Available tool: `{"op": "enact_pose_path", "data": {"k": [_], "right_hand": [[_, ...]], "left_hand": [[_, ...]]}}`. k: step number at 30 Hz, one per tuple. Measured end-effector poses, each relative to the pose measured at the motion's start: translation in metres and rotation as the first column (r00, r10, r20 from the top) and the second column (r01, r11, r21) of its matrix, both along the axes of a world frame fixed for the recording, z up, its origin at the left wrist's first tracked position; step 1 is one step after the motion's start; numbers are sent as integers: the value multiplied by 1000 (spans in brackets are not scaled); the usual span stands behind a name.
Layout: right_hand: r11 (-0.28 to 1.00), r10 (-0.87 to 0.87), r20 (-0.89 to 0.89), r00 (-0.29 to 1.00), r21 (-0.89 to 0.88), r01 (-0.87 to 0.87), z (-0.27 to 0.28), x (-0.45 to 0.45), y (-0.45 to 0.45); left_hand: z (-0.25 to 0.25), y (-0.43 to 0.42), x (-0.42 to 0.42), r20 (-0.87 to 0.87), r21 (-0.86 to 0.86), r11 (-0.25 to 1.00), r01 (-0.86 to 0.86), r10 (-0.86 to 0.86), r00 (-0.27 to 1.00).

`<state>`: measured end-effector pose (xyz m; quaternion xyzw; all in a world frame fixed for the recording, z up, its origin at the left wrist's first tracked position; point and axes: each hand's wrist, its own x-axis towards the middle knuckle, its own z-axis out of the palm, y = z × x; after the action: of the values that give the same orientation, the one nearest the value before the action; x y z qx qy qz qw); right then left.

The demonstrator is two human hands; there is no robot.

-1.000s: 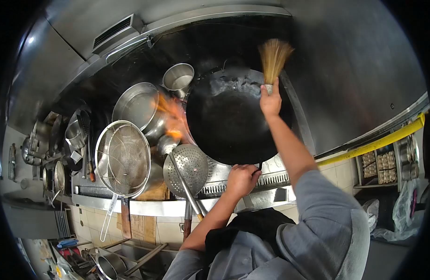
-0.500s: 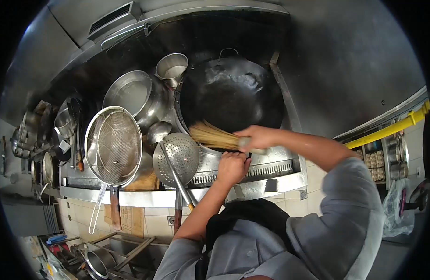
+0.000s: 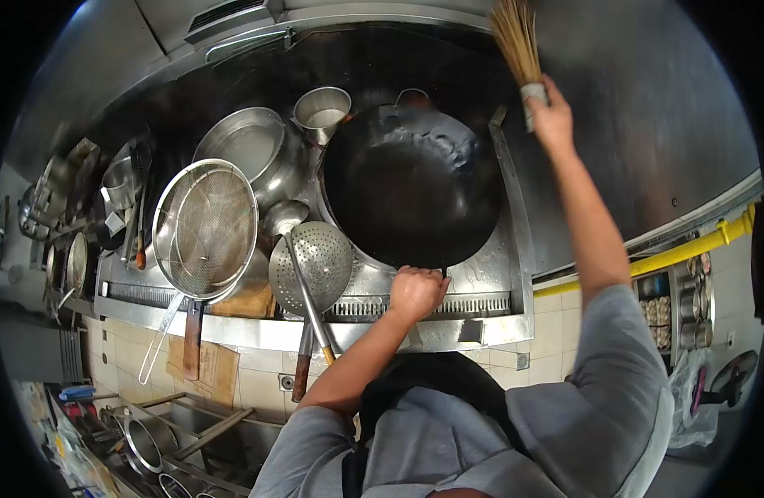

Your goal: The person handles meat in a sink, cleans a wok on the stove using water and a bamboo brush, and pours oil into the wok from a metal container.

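A large dark wok point(image 3: 407, 199) sits over the burner, its inside wet and shiny toward the back. My left hand point(image 3: 419, 292) is closed at the wok's near edge, where its handle is mostly hidden under my fingers. Up by the steel wall at the back right, my right hand point(image 3: 550, 112) grips a bamboo wok brush point(image 3: 517, 40) by its pale bound end, bristles pointing upward. Left of the wok lie a perforated skimmer point(image 3: 324, 257) and a ladle point(image 3: 284, 217), their handles extending toward me.
A round mesh strainer point(image 3: 203, 224) lies over pans at the left. Behind it stand a wide steel pot point(image 3: 241, 149) and a small pot point(image 3: 322, 112). A steel wall point(image 3: 631, 149) rises on the right, with a yellow pipe point(image 3: 689, 249) along it.
My right hand has lifted the bamboo brush from the wok's near rim up and away to the back right. My left hand stays at the wok's near edge.
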<state>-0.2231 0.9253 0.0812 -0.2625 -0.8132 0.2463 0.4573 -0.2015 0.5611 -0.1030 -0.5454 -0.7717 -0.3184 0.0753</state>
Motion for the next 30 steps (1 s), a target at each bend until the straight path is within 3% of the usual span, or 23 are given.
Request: {"op": "enact_pose_path", "data": {"k": [4,5,6,7,8,10,11,12,14,15,16,17,19,20,21,22,23,24,25,27,28,29,30], "right_hand": [[995,-85,11,996,-53,85,-123,-36,-58],[968,11,158,987,-248,29,-132,-33,-96],[902,151,402,903,-430,40,-151,-31,-118],[831,331,615,716,-550,88,-170,-29,-139],[769,567,529,631,-615,-176,-183,-9,-157],[635,772,523,361,-647,-421,-160,19,-166],[634,767,600,229,-650,-420,-114,46,-159],[720,659,751,44,-613,-327,-93,56,-121],[929,250,968,-19,-245,-276,-38,61,-60],[999,13,967,256,0,-52,-16,52,-55],[990,-134,807,575,79,120,-27,32,-45],[951,-296,536,791,82,299,-53,11,-42],[980,-198,239,951,14,200,-103,-27,-64],[974,-186,460,868,-31,226,-129,-47,-82],[896,136,641,756,-405,183,-166,-64,-87],[854,337,589,734,-519,24,-160,-57,-135],[766,582,531,616,-613,-196,-164,-53,-161],[544,770,361,527,-803,-245,-151,-38,-180],[545,769,358,529,-801,-249,-136,-30,-171],[730,672,704,229,-577,-367,-118,8,-121],[831,396,906,151,-284,-478,-125,20,-70],[968,151,960,237,-95,-231,-85,36,-62],[999,-41,887,460,47,-2,-74,50,-46]], "left_hand": [[-24,10,-9,-18,0,1000,4,-4,1000],[-25,10,-11,-18,1,1000,0,0,1000],[-27,11,-10,-8,9,1000,1,-1,1000],[-29,13,-9,5,20,1000,5,-5,1000],[-26,12,-9,13,23,1000,-3,3,1000],[-29,13,-12,23,42,999,11,-11,1000],[-31,11,-10,34,54,998,12,-14,999],[-28,8,-8,48,33,999,6,-8,999],[-22,12,-11,73,3,1000,1,-1,997],[-23,11,-9,67,8,1000,7,-7,998],[-24,12,-9,62,27,1000,-2,0,998],[-24,12,-10,59,40,999,-12,10,998],[-21,13,-11,44,7,1000,-13,12,999],[-20,14,-11,49,-4,1000,-15,15,999],[-20,14,-8,60,-19,1000,-14,16,998],[-22,14,-8,67,-27,1000,-1,3,998],[-23,14,-7,60,-32,999,5,-3,998],[-22,14,-6,46,-31,1000,-1,3,999],[-22,16,-5,33,-23,1000,-16,17,999],[-20,16,-3,14,-62,997,-37,38,999],[-18,15,-1,26,-90,995,-52,54,998],[-20,15,3,26,-90,994,-64,66,997],[-24,16,4,17,-37,995,-90,90,996]]}}
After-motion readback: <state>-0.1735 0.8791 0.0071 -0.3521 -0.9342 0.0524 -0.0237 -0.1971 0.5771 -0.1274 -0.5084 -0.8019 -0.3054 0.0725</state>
